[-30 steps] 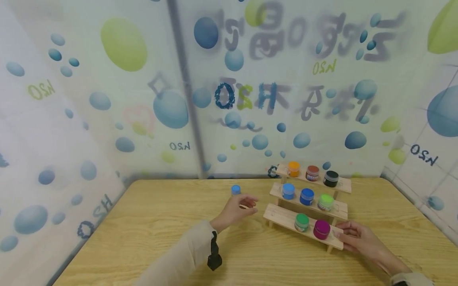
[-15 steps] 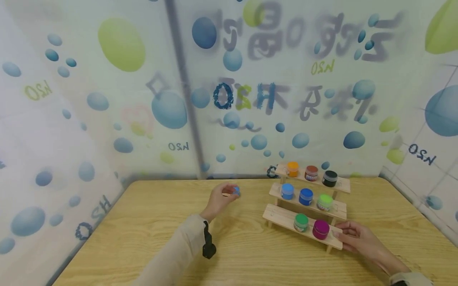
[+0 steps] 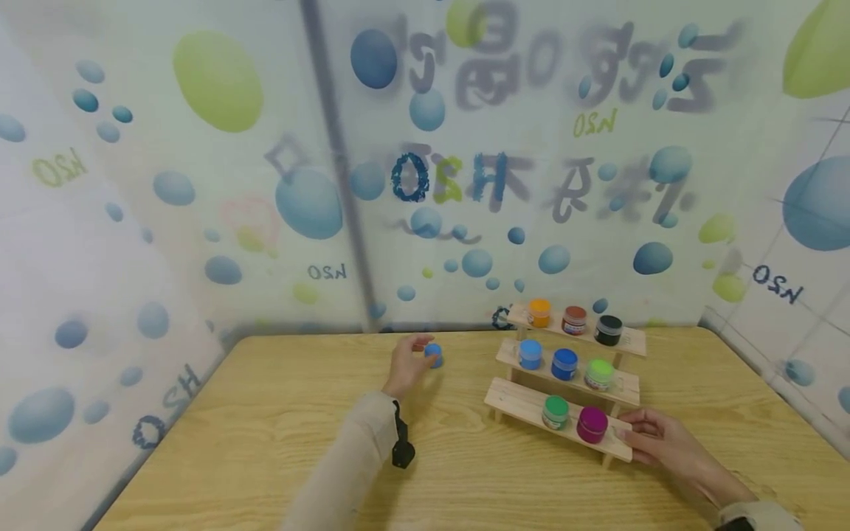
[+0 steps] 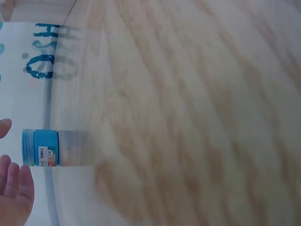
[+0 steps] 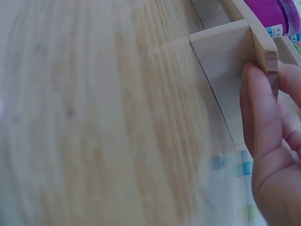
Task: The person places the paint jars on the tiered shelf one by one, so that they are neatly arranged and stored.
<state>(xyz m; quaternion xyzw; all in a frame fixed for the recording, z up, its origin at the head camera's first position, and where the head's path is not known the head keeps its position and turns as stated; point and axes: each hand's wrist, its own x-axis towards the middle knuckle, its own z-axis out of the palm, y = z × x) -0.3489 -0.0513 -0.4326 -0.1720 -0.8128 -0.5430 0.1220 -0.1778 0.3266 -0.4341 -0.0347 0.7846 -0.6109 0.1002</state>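
Observation:
A blue paint jar (image 3: 434, 355) stands upright on the table, left of the three-step wooden display rack (image 3: 514, 403). My left hand (image 3: 406, 366) is just beside this jar, its thumb and fingers parted. In the left wrist view, gaps show between the small labelled jar (image 4: 46, 148) and the fingers (image 4: 24, 186). My right hand (image 3: 671, 445) pinches the right end of the rack's lowest step, thumb above and fingers beneath, as the right wrist view of the step's end (image 5: 271, 61) also shows.
On the lowest step sit a green jar (image 3: 555, 412) and a magenta jar (image 3: 592, 425). The middle step bears light blue, dark blue and light green jars (image 3: 600, 375); the top bears orange, red-brown and black jars (image 3: 608, 330). A patterned curtain (image 3: 425, 184) hangs behind the table.
My left hand moved left to the blue jar beside the rack, and its fingers now stand apart from it. The jar looks unmoved on the table. My right hand keeps its grip on the rack.

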